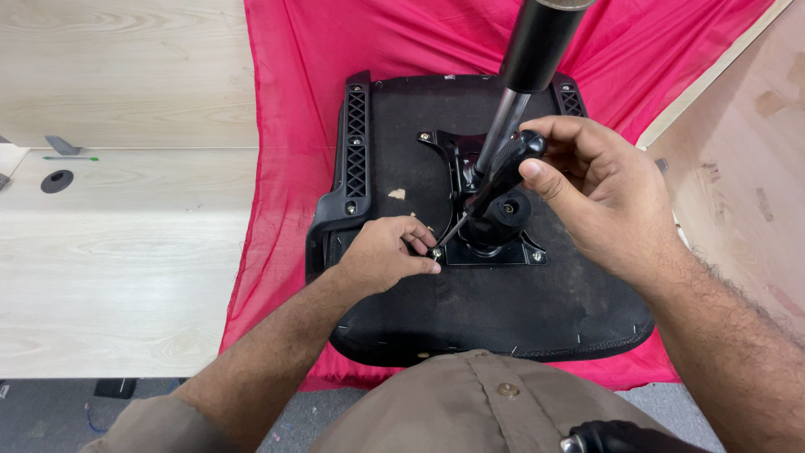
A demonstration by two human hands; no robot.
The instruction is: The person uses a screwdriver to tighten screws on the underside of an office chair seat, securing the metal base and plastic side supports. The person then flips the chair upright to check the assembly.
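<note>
Your right hand (pixel 599 197) grips the black handle of the screwdriver (pixel 490 189), fingers wrapped over its top end and thumb pressed along its side. The tool's long axis slants from that handle, up and to the right, down and to the left to its tip, which meets a screw (pixel 436 251) at the front-left corner of the black metal plate (pixel 537 252). So the screw lies below and to the left of your right grip, at the low end of the shaft.

Your left hand (pixel 386 256) is the nearer one to that screw. Its fingertips are drawn together right at the tip, pinching the screw or the end of the shaft; which of the two is hidden under the fingers. The rest of that hand rests on the black underside of the seat (pixel 470 315).

The seat lies upside down on a red cloth (pixel 285 168) spread over a pale wooden table (pixel 126 252). The plate sits in the middle of the seat, and a gas cylinder (pixel 524 63) rises from it toward you, just behind the screwdriver handle and close to your right fingers. Another screw (pixel 537 257) shows at the plate's front-right corner and one (pixel 426 136) at its back-left corner. A ribbed black bracket (pixel 356 143) runs along the seat's left edge, well apart from both hands.
</note>
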